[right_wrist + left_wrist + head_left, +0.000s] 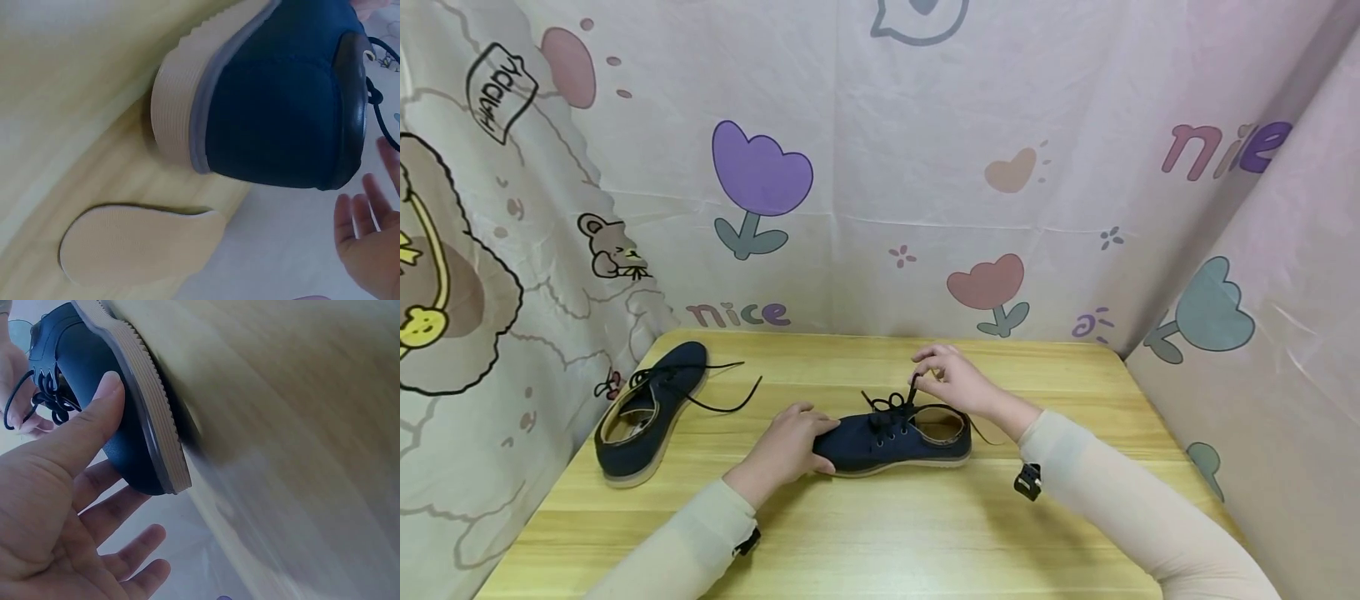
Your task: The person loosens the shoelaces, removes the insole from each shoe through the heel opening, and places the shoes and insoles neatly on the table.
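A navy lace-up shoe (891, 446) with a pale sole lies on the table, its toe to the left. My left hand (787, 442) grips the toe; in the left wrist view the thumb (109, 394) presses on one side and fingers reach round the other. Above the shoe's opening, my right hand (953, 382) pinches a black shoelace (913, 390) that stands up from the eyelets. Part of the lace lies in loops over the tongue. In the right wrist view, a beige insole (144, 247) lies beside the heel.
A second navy shoe (658, 408) stands at the left of the wooden table (880, 542), its laces loose and trailing right. Printed curtains (880, 167) enclose the back and both sides.
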`<state>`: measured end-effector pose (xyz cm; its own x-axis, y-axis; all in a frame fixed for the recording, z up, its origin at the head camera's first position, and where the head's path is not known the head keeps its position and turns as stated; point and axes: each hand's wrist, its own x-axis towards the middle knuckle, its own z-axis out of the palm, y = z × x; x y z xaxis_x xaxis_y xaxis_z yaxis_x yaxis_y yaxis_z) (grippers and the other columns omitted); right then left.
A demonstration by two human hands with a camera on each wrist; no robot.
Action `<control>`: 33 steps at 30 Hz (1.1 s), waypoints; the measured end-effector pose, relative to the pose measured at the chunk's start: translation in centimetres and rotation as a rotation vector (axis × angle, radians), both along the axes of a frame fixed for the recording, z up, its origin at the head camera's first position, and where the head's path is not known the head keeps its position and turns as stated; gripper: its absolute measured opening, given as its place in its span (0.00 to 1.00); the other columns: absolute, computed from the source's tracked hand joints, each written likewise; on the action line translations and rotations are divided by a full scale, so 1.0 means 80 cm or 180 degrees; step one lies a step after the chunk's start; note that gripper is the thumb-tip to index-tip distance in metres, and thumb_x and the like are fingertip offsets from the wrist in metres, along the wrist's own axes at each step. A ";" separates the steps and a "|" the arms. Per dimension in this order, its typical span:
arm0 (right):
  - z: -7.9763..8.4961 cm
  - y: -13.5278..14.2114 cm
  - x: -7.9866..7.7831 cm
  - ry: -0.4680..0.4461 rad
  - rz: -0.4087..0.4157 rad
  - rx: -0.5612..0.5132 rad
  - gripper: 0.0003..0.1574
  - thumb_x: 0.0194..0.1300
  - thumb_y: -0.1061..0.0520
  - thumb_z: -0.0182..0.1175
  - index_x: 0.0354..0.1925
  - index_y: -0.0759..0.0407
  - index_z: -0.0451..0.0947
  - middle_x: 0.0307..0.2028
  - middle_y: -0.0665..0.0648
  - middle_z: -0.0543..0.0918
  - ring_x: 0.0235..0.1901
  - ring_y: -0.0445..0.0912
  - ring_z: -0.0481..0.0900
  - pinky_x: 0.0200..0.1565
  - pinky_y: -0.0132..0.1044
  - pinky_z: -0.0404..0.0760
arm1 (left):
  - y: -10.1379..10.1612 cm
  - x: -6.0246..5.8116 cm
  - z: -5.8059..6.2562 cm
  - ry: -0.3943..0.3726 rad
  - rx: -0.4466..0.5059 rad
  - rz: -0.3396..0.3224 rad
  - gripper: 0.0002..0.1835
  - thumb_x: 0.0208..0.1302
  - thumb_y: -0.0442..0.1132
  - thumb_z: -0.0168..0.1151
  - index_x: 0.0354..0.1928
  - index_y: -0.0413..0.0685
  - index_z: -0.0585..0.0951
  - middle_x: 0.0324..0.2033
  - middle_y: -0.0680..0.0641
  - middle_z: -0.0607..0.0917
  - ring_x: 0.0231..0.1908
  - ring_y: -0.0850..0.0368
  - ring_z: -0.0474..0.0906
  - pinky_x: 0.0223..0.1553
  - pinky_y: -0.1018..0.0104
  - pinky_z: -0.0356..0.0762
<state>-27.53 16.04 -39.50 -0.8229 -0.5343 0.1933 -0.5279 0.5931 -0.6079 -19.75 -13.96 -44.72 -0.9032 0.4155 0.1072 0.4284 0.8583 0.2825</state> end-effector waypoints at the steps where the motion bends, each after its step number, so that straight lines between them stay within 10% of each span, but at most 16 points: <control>1: 0.000 -0.001 0.000 0.0015 -0.0011 0.0050 0.06 0.70 0.55 0.63 0.37 0.54 0.86 0.60 0.59 0.76 0.58 0.56 0.70 0.52 0.54 0.78 | 0.000 0.000 0.000 0.0004 0.0002 -0.0002 0.36 0.45 0.50 0.82 0.58 0.46 0.84 0.55 0.44 0.84 0.64 0.37 0.68 0.66 0.41 0.64; 6: -0.006 -0.002 0.000 0.0172 0.0067 0.0334 0.07 0.68 0.52 0.66 0.35 0.53 0.87 0.59 0.59 0.78 0.59 0.58 0.69 0.60 0.58 0.68 | 0.000 0.000 0.000 0.0016 0.0005 -0.0004 0.36 0.44 0.50 0.82 0.58 0.46 0.84 0.54 0.44 0.84 0.64 0.37 0.69 0.65 0.41 0.64; 20: -0.012 -0.008 0.008 -0.0332 0.0267 -0.0089 0.08 0.68 0.57 0.66 0.31 0.56 0.86 0.57 0.63 0.78 0.59 0.60 0.73 0.51 0.51 0.81 | 0.001 0.001 0.001 0.0023 0.0014 -0.0019 0.36 0.44 0.50 0.82 0.58 0.45 0.84 0.54 0.43 0.84 0.64 0.36 0.69 0.66 0.41 0.64; 33: 0.016 0.014 -0.021 0.1155 -0.0098 0.0237 0.04 0.61 0.62 0.66 0.29 0.54 0.82 0.57 0.59 0.78 0.57 0.55 0.70 0.56 0.51 0.74 | 0.000 0.000 0.000 0.0022 0.0021 -0.0019 0.36 0.44 0.50 0.82 0.58 0.45 0.84 0.54 0.43 0.84 0.64 0.36 0.68 0.66 0.40 0.64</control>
<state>-29.21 17.18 -38.19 -0.7237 -0.5341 0.4370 -0.6825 0.6475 -0.3391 -19.73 -13.94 -44.71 -0.9000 0.4202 0.1162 0.4355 0.8538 0.2853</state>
